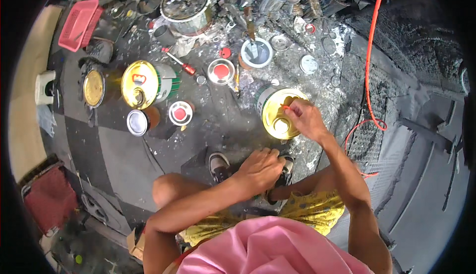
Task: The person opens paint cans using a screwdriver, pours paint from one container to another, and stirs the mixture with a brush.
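Note:
A metal can (pixel 275 120) with a shiny gold top stands in front of me, slightly right of the middle. My right hand (pixel 305 119) is over this top, its fingers closed on a small red handle (pixel 285 108), of which only a bit shows. Beside the gold top's near edge is a round spout cap. My left hand (pixel 262 170) hangs between my knees, above my shoes, with its fingers curled in. Whatever it may hold is hidden under the knuckles. A similar gold-topped can (pixel 140 84) with a red handle stands further left.
Smaller tins (pixel 181 113) with red caps stand mid-left, near a red-handled screwdriver (pixel 188 68). A grey paint tub (pixel 257 52) holds a brush. Behind is a large paint-crusted bucket (pixel 186 8). An orange hose (pixel 369 60) hangs at right. A pink basket (pixel 79 25) lies far left.

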`<action>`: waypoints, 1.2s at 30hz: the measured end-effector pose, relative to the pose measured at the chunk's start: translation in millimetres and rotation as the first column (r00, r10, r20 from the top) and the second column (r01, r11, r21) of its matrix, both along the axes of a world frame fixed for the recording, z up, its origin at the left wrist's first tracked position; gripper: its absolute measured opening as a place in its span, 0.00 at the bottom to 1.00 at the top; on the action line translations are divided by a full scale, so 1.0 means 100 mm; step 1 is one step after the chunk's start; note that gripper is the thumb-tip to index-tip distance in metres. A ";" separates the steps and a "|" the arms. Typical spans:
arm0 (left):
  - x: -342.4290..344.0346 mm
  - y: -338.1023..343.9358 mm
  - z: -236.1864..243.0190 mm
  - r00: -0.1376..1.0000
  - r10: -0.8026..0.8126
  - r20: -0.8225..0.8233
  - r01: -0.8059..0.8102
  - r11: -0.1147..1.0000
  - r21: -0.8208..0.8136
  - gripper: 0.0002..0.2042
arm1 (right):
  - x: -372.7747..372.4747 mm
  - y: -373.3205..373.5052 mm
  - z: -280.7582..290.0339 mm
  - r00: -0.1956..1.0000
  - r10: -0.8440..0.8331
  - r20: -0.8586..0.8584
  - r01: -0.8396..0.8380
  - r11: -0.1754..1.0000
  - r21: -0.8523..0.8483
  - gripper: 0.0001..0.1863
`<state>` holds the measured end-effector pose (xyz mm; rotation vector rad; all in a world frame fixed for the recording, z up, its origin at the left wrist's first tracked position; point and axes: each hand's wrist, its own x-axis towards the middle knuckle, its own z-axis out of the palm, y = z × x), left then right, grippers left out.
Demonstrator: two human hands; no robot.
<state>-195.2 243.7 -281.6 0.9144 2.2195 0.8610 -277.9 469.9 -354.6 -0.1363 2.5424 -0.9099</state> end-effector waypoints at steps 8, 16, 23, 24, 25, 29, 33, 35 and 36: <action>0.15 -0.17 -0.38 0.998 -0.057 0.020 0.058 0.995 -0.087 0.15 | 0.00 0.09 -0.12 0.976 0.194 -0.101 -0.197 0.980 -0.013 0.14; -0.10 -0.21 -0.48 1.000 -0.026 0.014 0.028 0.988 -0.155 0.11 | -0.12 0.06 -0.11 0.993 -0.014 0.113 0.019 0.999 -0.038 0.19; -0.42 -0.29 -0.31 0.995 0.014 0.095 0.021 0.934 -0.356 0.15 | -0.51 0.60 -0.23 0.964 -0.257 -0.061 0.264 0.953 0.147 0.18; -0.45 -0.30 -0.27 0.998 0.016 0.068 0.008 0.944 -0.331 0.16 | -0.56 0.70 -0.35 0.953 -0.266 -0.143 0.288 0.944 0.164 0.18; -0.45 -0.35 -0.26 0.998 0.020 0.065 0.003 0.941 -0.339 0.16 | -0.61 0.75 -0.44 0.937 -0.268 -0.225 0.309 0.936 0.169 0.17; -0.50 -0.43 -0.26 0.995 0.070 0.070 -0.042 0.936 -0.350 0.16 | -0.80 1.08 -0.48 0.838 -0.255 -0.482 0.374 0.912 0.167 0.19; -0.51 -0.60 -0.19 0.986 0.164 0.038 -0.137 0.910 -0.392 0.17 | -0.90 1.10 -0.57 0.776 -0.405 -0.483 0.560 0.795 0.233 0.22; -0.57 -0.58 -0.14 0.984 0.165 0.061 -0.125 0.902 -0.413 0.17 | -0.84 1.00 -0.70 0.754 -0.385 -0.532 0.544 0.820 0.178 0.23; -0.60 -0.57 -0.13 0.985 0.154 0.078 -0.107 0.897 -0.428 0.18 | -0.83 1.00 -0.73 0.765 -0.380 -0.520 0.532 0.828 0.177 0.23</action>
